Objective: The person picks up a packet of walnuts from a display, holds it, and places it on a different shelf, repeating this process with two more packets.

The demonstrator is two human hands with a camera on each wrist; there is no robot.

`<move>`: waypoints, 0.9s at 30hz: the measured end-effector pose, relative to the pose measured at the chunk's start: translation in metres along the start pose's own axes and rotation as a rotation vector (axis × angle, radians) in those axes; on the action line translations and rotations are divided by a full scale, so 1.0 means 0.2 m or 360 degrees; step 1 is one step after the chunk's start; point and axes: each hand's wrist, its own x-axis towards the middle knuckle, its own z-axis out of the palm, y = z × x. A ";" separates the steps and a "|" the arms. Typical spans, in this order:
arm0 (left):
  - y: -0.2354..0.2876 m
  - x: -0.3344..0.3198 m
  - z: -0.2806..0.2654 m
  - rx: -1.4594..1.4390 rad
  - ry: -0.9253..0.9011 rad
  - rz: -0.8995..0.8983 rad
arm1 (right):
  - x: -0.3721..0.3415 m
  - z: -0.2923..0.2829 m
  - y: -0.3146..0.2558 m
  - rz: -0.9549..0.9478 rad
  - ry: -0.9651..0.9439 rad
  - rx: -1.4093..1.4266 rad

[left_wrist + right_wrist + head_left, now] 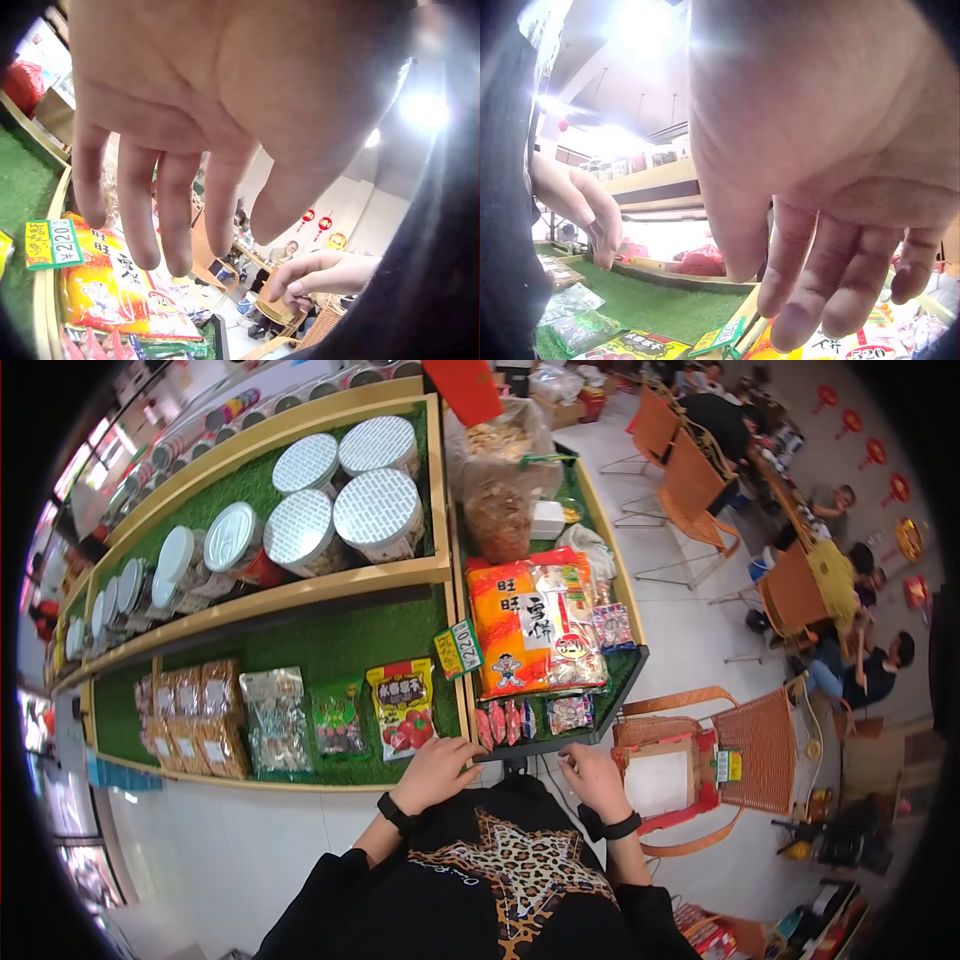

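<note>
In the head view my left hand (437,772) hovers at the front edge of the green-lined shelf, just below a yellow-and-black fruit snack bag (403,705). My right hand (595,778) is to its right, in front of small snack packets (570,713). Neither hand holds anything. The left wrist view shows the left palm (195,112) with its fingers extended downward. Loosely bent fingers hang from the right palm (832,127) in the right wrist view. Between and beyond the hands lies a large orange rice cracker bag (520,625), with a price card (459,649) at its left.
Left of the fruit bag lie a green packet (338,722), a clear bag (274,710) and several brown snack packs (200,710). White-lidded tubs (378,510) fill the raised shelf behind. A wicker chair (765,760) stands at right, near a red-edged box (662,778). People sit farther back.
</note>
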 end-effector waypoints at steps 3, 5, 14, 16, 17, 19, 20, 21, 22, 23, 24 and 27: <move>0.12 0.04 0.05 -0.0079 0.0082 -0.0129 | 0.15 -0.07 0.14 -0.0232 -0.0067 -0.0005; 0.16 0.03 0.10 -0.0079 0.0127 -0.0264 | 0.23 -0.05 0.24 -0.0267 -0.0166 0.0000; 0.11 0.04 0.53 -0.0562 0.0140 -0.0754 | 0.47 0.53 0.65 -0.0327 -0.0978 -0.0027; 0.02 0.10 0.71 -0.0697 0.0109 -0.0830 | 0.52 0.59 0.62 -0.0227 -0.1194 -0.0181; -0.02 0.13 0.78 -0.0832 0.0034 -0.0865 | 0.53 0.64 0.64 -0.0255 -0.1210 -0.0189; -0.06 0.19 0.90 -0.0698 -0.0050 -0.0937 | 0.54 0.77 0.72 -0.0238 -0.1232 -0.0268; -0.07 0.22 0.94 -0.0563 -0.0156 -0.0992 | 0.54 0.79 0.74 -0.0294 -0.1168 -0.0316; -0.08 0.24 0.96 -0.0568 -0.0129 -0.0990 | 0.54 0.76 0.74 -0.0312 -0.1167 -0.0335; -0.07 0.25 0.98 -0.0519 -0.0111 -0.1013 | 0.55 0.70 0.72 -0.0397 -0.1157 -0.0301; -0.07 0.27 0.98 -0.0469 -0.0090 -0.1037 | 0.55 0.64 0.69 -0.0485 -0.1148 -0.0267; -0.07 0.28 0.96 -0.0527 -0.0081 -0.1061 | 0.55 0.53 0.63 -0.0563 -0.1095 -0.0219; -0.09 0.29 0.95 -0.0490 0.0310 -0.0910 | 0.53 0.17 0.43 -0.0716 -0.0949 0.0098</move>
